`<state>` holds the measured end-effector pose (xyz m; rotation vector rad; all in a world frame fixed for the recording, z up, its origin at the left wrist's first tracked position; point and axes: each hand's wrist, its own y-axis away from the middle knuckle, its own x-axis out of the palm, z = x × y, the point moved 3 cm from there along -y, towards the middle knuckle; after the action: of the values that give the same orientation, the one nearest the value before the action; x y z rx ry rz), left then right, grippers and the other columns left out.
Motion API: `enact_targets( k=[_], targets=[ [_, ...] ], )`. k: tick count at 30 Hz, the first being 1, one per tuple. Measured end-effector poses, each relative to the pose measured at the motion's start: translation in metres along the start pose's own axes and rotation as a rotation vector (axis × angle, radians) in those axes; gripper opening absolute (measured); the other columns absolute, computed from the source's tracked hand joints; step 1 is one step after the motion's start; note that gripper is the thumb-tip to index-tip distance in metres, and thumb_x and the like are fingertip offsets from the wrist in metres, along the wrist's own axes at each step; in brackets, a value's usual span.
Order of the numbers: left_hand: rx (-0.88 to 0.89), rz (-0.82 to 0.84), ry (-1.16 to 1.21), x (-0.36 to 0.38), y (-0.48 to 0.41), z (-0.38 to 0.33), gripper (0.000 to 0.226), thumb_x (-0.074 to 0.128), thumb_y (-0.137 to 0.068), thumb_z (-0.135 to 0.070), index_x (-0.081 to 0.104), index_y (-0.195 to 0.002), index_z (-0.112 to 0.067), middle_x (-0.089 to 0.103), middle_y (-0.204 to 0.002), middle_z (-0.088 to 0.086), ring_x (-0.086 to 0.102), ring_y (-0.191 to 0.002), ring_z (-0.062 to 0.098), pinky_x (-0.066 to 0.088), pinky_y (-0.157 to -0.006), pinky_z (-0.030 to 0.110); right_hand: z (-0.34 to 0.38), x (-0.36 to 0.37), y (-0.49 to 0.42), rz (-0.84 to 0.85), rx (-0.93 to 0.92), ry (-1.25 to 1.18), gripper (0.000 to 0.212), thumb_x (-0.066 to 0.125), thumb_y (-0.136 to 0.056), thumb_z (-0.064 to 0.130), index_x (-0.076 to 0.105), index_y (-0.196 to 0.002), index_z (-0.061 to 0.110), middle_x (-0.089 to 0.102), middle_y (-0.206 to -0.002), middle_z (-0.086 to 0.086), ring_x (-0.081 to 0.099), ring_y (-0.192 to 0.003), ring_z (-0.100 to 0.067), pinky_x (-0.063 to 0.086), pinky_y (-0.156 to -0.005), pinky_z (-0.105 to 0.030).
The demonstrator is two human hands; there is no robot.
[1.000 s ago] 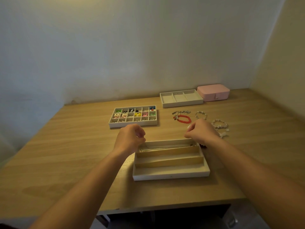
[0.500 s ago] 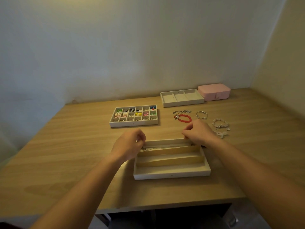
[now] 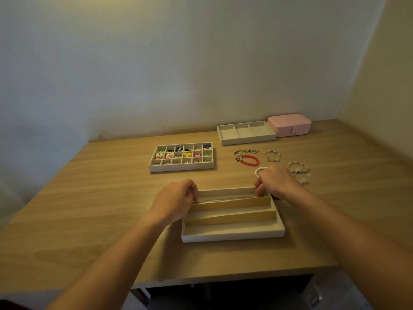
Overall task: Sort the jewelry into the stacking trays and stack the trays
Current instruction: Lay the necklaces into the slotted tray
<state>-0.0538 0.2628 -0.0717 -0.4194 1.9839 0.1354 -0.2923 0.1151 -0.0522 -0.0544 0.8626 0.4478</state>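
Observation:
A cream tray [image 3: 232, 236] with three long slots lies near the table's front edge. A thin silver chain [image 3: 223, 199] stretches along its rear slot. My left hand [image 3: 175, 201] pinches the chain's left end at the tray's left rim. My right hand [image 3: 276, 183] pinches the right end at the rear right corner. A many-celled tray [image 3: 181, 167] holds small colourful earrings further back. An empty three-section tray [image 3: 247, 139] stands at the rear. Bracelets lie loose right of centre: a red bead one [image 3: 250, 160], a pearl one [image 3: 259, 170] and silver ones [image 3: 273, 155].
A shut pink jewelry box [image 3: 289, 125] sits against the back wall beside the three-section tray. Another silver bracelet [image 3: 298, 168] lies near my right wrist. The wooden table [image 3: 89, 198] meets walls at the back and right.
Both hands have lowered the chain into the rear slot of the near tray. My right hand moved down and slightly left to the tray's corner.

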Motion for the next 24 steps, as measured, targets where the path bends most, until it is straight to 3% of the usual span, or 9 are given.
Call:
enact_targets(
  k=[6, 17, 24],
  targets=[
    [-0.002, 0.056, 0.015, 0.0049, 0.0034, 0.0014, 0.032, 0.045, -0.092, -0.009, 0.059, -0.09, -0.038, 0.071, -0.092, -0.019, 0.062, -0.092, 0.009, 0.054, -0.082, 0.039, 0.0001, 0.0004, 0.0019, 0.026, 0.002, 0.047, 0.041, 0.04, -0.104, 0.024, 0.076, -0.086, 0.015, 0.076, -0.069, 0.006, 0.072, -0.082, -0.014, 0.052, -0.097, -0.044],
    [-0.019, 0.076, -0.021, 0.001, 0.0037, 0.0008, 0.028, 0.046, -0.095, -0.011, 0.063, -0.098, -0.034, 0.071, -0.096, -0.015, 0.063, -0.093, 0.011, 0.055, -0.082, 0.039, -0.0023, -0.0042, 0.0065, -0.006, 0.023, 0.125, 0.035, 0.044, -0.099, 0.021, 0.076, -0.084, 0.018, 0.076, -0.071, 0.009, 0.069, -0.082, -0.011, 0.052, -0.095, -0.046],
    [-0.03, 0.056, 0.007, -0.002, 0.0016, 0.0004, 0.028, 0.046, -0.093, -0.01, 0.064, -0.092, -0.032, 0.071, -0.091, -0.014, 0.064, -0.089, 0.013, 0.055, -0.08, 0.039, -0.0009, -0.0057, -0.0021, -0.012, 0.022, 0.113, 0.028, 0.053, -0.095, 0.019, 0.075, -0.079, 0.015, 0.075, -0.068, 0.008, 0.07, -0.083, -0.016, 0.051, -0.095, -0.051]
  ],
)
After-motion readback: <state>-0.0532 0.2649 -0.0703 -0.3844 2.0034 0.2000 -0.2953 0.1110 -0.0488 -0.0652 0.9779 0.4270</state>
